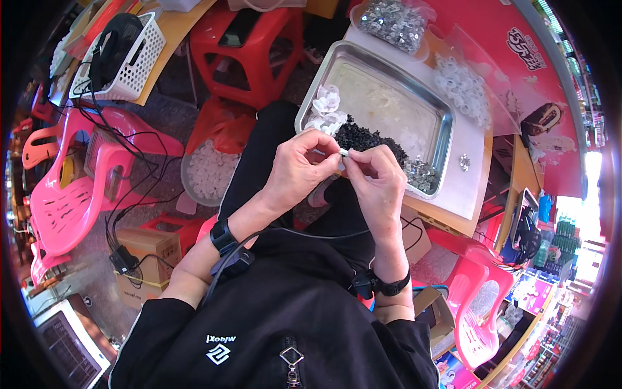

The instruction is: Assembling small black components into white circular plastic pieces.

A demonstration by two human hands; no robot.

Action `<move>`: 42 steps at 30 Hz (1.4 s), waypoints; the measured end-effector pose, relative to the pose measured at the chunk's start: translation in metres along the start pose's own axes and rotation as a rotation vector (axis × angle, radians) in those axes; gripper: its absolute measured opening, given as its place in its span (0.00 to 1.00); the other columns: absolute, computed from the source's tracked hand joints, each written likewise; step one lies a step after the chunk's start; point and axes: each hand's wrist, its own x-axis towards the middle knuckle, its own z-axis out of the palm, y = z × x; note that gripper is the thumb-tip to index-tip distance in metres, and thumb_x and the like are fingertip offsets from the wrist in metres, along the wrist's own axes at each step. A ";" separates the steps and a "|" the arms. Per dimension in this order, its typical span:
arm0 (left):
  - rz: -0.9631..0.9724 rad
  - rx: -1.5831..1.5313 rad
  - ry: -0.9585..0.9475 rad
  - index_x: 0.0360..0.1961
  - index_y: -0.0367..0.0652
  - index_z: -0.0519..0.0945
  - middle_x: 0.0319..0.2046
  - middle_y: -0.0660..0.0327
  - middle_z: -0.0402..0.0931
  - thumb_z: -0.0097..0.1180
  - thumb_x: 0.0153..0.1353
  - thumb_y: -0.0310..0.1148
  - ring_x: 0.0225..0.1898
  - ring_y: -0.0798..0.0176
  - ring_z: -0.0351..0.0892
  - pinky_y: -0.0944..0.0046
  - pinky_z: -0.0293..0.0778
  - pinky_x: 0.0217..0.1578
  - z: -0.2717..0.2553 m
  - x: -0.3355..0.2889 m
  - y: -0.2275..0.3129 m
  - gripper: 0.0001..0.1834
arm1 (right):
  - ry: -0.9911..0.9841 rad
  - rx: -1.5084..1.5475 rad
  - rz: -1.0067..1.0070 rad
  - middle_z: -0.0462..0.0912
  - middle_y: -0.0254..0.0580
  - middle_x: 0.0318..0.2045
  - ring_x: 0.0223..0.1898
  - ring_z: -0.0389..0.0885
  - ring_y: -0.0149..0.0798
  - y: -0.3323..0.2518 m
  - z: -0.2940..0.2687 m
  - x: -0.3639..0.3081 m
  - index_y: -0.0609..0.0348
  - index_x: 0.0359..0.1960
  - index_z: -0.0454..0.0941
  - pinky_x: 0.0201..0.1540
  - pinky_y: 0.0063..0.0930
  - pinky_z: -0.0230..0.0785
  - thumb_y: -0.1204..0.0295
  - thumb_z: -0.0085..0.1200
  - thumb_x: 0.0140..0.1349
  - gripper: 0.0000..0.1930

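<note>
My left hand [299,170] and my right hand [378,181] meet fingertip to fingertip above my lap, at the near edge of a metal tray [446,139]. Between them they pinch a small white piece [344,153], mostly covered by the fingers, so its exact kind does not show. Just beyond the hands, the tray holds a heap of small black parts [363,137]. White flower-shaped pieces [326,100] lie in its left corner, and small clear or silvery parts [420,174] lie in its right corner.
Clear plastic rings [461,87] lie right of the tray, behind it a bag of shiny metal parts [395,26]. A basin of white pieces [210,170] stands at my left, near a red stool [246,58] and a pink chair [71,194]. A cable [311,235] crosses my lap.
</note>
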 end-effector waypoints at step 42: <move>-0.142 -0.311 0.183 0.41 0.36 0.79 0.31 0.63 0.78 0.52 0.67 0.32 0.32 0.72 0.78 0.71 0.76 0.37 -0.017 0.009 -0.026 0.10 | 0.439 -0.014 0.160 0.83 0.42 0.33 0.31 0.82 0.29 0.090 -0.230 0.208 0.71 0.42 0.78 0.34 0.19 0.74 0.73 0.58 0.60 0.13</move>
